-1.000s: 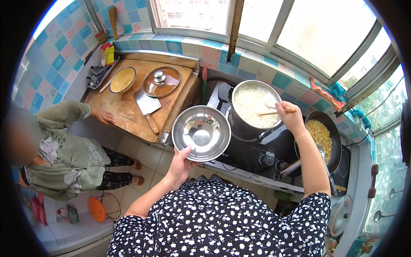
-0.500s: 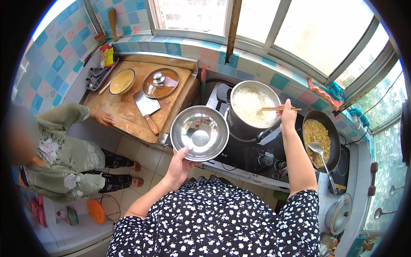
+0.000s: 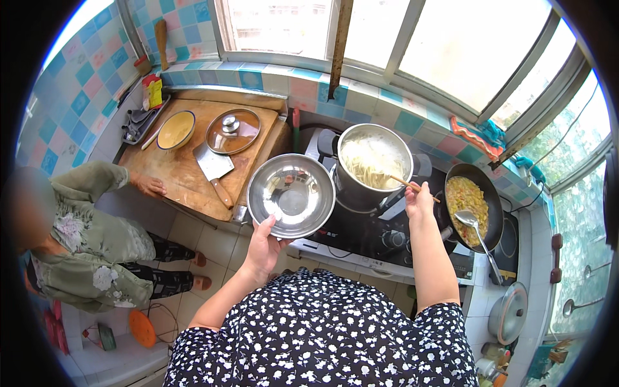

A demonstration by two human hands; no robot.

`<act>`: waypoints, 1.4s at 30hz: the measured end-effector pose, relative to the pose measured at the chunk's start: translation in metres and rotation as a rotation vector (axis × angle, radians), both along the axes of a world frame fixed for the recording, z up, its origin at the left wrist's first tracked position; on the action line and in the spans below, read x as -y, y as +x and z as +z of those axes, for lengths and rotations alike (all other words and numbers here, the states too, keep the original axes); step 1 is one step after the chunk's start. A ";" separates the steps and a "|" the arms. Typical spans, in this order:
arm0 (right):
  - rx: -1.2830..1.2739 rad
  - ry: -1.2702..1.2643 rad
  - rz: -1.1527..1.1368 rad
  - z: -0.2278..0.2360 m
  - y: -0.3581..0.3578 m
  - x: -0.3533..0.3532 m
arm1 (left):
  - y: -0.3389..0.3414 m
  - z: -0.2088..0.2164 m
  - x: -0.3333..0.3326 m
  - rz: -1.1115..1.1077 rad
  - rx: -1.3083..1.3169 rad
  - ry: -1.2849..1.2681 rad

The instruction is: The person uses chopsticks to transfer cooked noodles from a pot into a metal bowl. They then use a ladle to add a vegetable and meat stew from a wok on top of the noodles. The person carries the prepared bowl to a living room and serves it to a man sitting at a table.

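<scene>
My left hand (image 3: 263, 246) grips the near rim of a shiny steel bowl (image 3: 303, 219), its thumb over the edge. Nothing lies in the bowl, which is held beside the stove, left of a deep pot (image 3: 343, 169). Pale noodles (image 3: 369, 158) fill that pot, with steam over them. Wooden chopsticks (image 3: 403, 182) are pinched in my right hand (image 3: 420, 201) at the pot's right side, their tips among the noodles. To the right of this hand stands a dark frying pan (image 3: 493, 205) of yellow chopped food (image 3: 465, 198), with a metal spatula (image 3: 472, 222) resting in it.
On the wooden board (image 3: 184, 174) at left lie a cleaver (image 3: 211, 165), a glass lid (image 3: 242, 134) and a yellow bowl (image 3: 176, 131). Another person (image 3: 97, 235) stands there, a hand on the board's edge. A large lid (image 3: 508, 315) leans at lower right.
My right hand has come lower and nearer, and the chopsticks now slope down to the right. The noodles are shifted in the pot. My left hand still holds the bowl.
</scene>
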State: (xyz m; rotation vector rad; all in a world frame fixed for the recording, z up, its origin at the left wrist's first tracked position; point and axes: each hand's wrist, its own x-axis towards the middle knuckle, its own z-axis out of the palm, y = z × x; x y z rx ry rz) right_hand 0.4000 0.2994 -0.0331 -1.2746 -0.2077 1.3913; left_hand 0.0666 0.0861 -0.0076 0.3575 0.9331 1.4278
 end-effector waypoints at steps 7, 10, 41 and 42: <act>-0.267 -0.077 -0.001 -0.016 0.014 -0.012 | 0.001 -0.007 0.001 -0.010 -0.020 0.061; -0.330 -0.078 -0.013 -0.016 0.014 -0.012 | 0.000 -0.009 0.001 -0.017 -0.031 0.054; -0.105 0.296 0.001 0.093 0.034 -0.028 | 0.007 -0.003 0.002 -0.042 -0.030 0.084; -0.070 0.274 -0.008 0.084 0.033 -0.027 | 0.007 -0.003 0.002 -0.044 -0.030 0.079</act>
